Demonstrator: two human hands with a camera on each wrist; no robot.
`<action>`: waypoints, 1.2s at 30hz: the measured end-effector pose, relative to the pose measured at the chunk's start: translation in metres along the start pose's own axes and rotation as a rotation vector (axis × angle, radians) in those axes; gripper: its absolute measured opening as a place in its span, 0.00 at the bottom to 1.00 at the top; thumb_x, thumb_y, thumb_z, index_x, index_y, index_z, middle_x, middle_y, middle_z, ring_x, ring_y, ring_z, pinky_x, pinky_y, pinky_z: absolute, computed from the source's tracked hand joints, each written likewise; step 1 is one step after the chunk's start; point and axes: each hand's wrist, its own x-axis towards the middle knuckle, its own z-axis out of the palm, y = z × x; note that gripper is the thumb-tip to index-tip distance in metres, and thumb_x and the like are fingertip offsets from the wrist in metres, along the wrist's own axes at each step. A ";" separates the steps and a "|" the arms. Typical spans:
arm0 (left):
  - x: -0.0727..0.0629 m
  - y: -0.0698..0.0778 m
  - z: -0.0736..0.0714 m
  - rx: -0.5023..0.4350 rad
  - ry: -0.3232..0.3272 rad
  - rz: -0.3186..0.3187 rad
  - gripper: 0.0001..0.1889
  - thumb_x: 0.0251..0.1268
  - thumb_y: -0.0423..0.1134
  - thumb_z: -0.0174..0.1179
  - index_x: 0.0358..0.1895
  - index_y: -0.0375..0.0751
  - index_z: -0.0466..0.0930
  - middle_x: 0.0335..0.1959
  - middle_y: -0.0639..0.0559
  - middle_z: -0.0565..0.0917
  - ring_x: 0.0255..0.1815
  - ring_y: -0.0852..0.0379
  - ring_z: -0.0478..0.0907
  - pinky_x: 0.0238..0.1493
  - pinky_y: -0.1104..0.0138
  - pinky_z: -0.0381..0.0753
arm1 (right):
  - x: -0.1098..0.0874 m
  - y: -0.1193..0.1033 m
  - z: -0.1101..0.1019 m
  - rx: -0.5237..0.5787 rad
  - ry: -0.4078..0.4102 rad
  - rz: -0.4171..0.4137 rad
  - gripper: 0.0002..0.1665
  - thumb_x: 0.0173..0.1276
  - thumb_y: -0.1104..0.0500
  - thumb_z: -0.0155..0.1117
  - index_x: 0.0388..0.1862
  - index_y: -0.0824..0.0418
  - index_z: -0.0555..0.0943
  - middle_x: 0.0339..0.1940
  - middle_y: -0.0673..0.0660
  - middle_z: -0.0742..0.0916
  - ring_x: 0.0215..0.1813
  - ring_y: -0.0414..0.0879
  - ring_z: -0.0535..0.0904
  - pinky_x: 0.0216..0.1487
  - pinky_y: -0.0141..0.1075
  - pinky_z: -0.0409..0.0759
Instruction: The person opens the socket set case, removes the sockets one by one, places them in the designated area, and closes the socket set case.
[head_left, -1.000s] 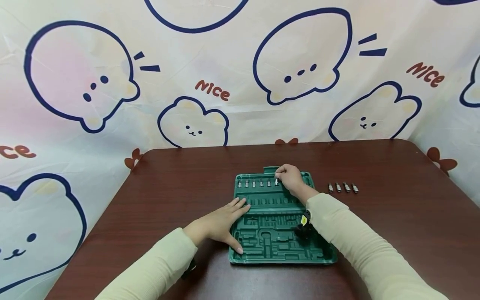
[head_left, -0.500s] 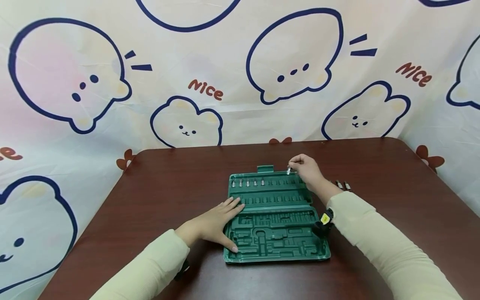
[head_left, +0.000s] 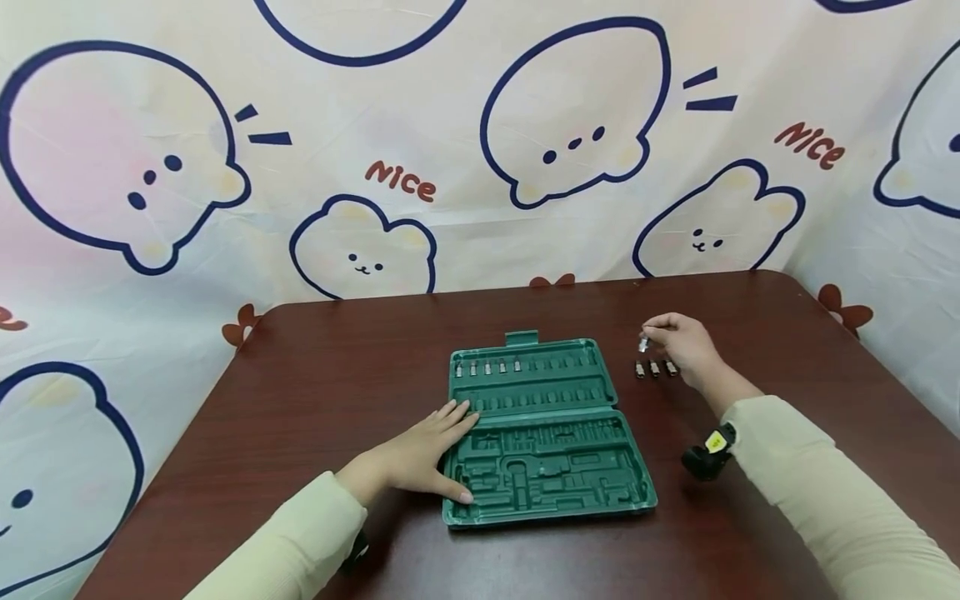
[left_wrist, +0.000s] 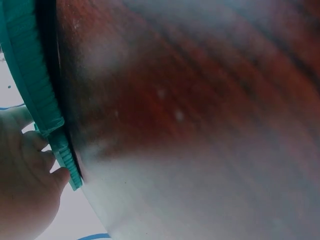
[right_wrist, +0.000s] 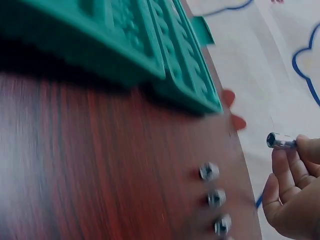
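Note:
A green plastic socket case (head_left: pixel 551 462) lies unfolded on the table, with several small metal sockets (head_left: pixel 487 367) standing in the left part of its top row. My left hand (head_left: pixel 420 450) rests on the case's left edge, fingers spread; the left wrist view shows its fingers at the green rim (left_wrist: pixel 30 75). To the right of the case, my right hand (head_left: pixel 686 346) pinches one silver socket (right_wrist: pixel 281 140) between thumb and fingers, above the table. Just below it stands a row of loose sockets (head_left: pixel 655 368); part of this row may be hidden by the hand.
The dark red-brown table (head_left: pixel 337 358) extends on every side of the case. Behind it hangs a pale cloth (head_left: pixel 465 242) printed with cartoon bears. The case's latch flap (head_left: pixel 522 337) sticks out at the far edge.
My right hand has lifted a socket out of the case's top row and carried it right, over to the loose sockets. My left hand has stayed on the case. The head view has shifted slightly.

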 end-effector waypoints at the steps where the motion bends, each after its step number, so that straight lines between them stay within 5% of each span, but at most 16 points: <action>1: 0.000 0.000 0.000 0.001 -0.002 -0.003 0.53 0.39 0.69 0.54 0.68 0.45 0.43 0.68 0.47 0.40 0.67 0.50 0.32 0.60 0.51 0.43 | 0.000 0.003 -0.005 -0.002 0.011 0.001 0.22 0.67 0.56 0.48 0.51 0.72 0.67 0.38 0.53 0.76 0.36 0.42 0.72 0.42 0.41 0.70; 16: 0.001 0.000 0.002 0.022 -0.006 -0.010 0.55 0.36 0.70 0.54 0.68 0.45 0.43 0.68 0.47 0.40 0.67 0.49 0.33 0.61 0.51 0.42 | 0.001 0.041 -0.058 -0.146 0.106 0.020 0.22 0.68 0.55 0.45 0.50 0.72 0.68 0.44 0.60 0.74 0.38 0.44 0.70 0.40 0.36 0.71; 36: 0.000 0.002 0.004 0.080 0.007 0.002 0.56 0.36 0.70 0.55 0.68 0.45 0.42 0.68 0.46 0.41 0.67 0.49 0.34 0.61 0.54 0.42 | 0.010 0.062 -0.061 -0.381 -0.003 -0.073 0.15 0.64 0.61 0.49 0.40 0.74 0.73 0.31 0.61 0.78 0.33 0.51 0.71 0.29 0.36 0.68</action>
